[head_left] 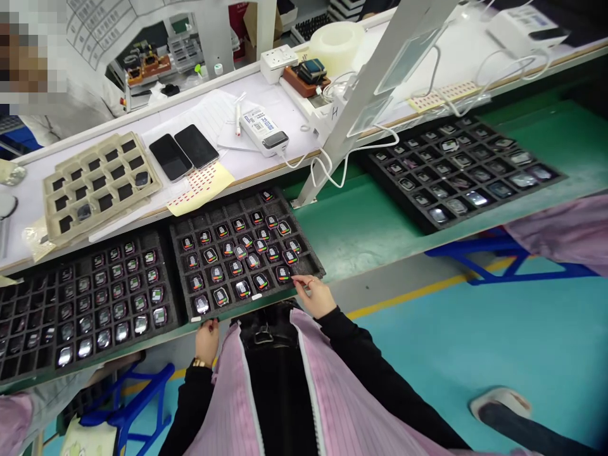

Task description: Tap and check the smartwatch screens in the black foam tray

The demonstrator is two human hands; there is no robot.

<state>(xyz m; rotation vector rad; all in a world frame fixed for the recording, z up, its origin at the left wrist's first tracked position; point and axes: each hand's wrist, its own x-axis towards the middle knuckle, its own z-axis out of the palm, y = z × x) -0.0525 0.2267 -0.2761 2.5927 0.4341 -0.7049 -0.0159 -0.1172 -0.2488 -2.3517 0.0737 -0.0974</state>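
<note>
The fingertips of the left hand [207, 345] are hard to see by the near edge of the green bench [365, 237], so I cannot tell if it holds anything. The right hand [317, 297] is well apart from it, fingers bent, tips at a shiny, rounded-square smartwatch [284, 273]. I cannot tell if they pinch it. The watch sits near right in a rough black tray [310, 265] with square pockets.

An electronics workshop, factory-like: black trays [310, 263] of watch-like devices [221, 296] stand along a green bench [356, 237] across the middle, pink smocks [235, 396] show at lower left, bottom and right edge, and a yellow stripe [403, 298] crosses the floor [427, 342].
</note>
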